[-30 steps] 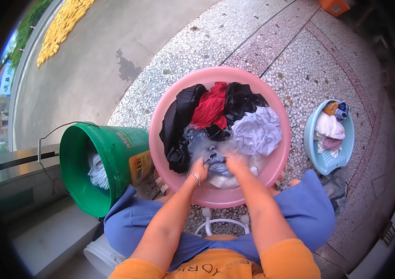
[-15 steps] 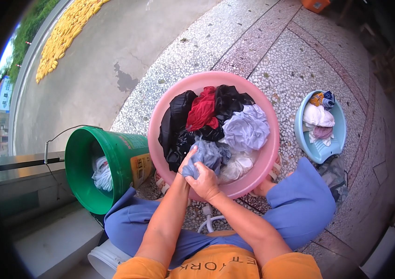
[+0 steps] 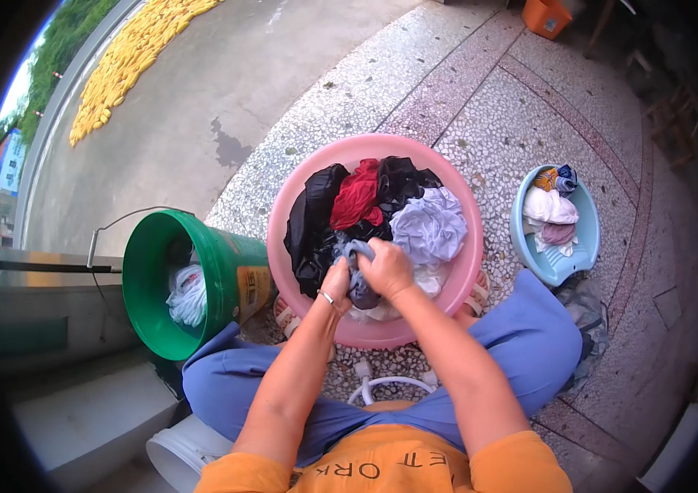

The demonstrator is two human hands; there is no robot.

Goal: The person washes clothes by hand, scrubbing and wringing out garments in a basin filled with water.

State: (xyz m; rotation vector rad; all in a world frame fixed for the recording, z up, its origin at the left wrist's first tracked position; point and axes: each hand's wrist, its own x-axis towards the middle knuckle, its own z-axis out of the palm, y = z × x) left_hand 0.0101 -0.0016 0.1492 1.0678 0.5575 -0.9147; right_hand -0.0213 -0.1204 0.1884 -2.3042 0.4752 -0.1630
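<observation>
Between my knees stands a pink round basin (image 3: 279, 205) full of clothes. Over its near part, my left hand (image 3: 336, 283) and my right hand (image 3: 388, 269) are both closed on a grey-blue cloth (image 3: 361, 287), gripped side by side and bunched up. Behind it in the basin lie black clothes (image 3: 316, 201), a red garment (image 3: 357, 193) and a pale lavender bundle (image 3: 429, 228). A white cloth (image 3: 429, 281) shows partly beneath my right wrist.
A green bucket (image 3: 226, 255) tipped toward me at the left holds a white mop-like bundle (image 3: 188, 296). At the right is a light blue basin (image 3: 558, 261) with small clothes. A white bucket (image 3: 181, 452) stands by my left thigh, a white hose (image 3: 394, 381) before me. An orange bin (image 3: 546, 18) is far off.
My hands have moved up and right with the grey-blue cloth, lifting it more off the pile. My right hand has gone from below the cloth to its upper right side.
</observation>
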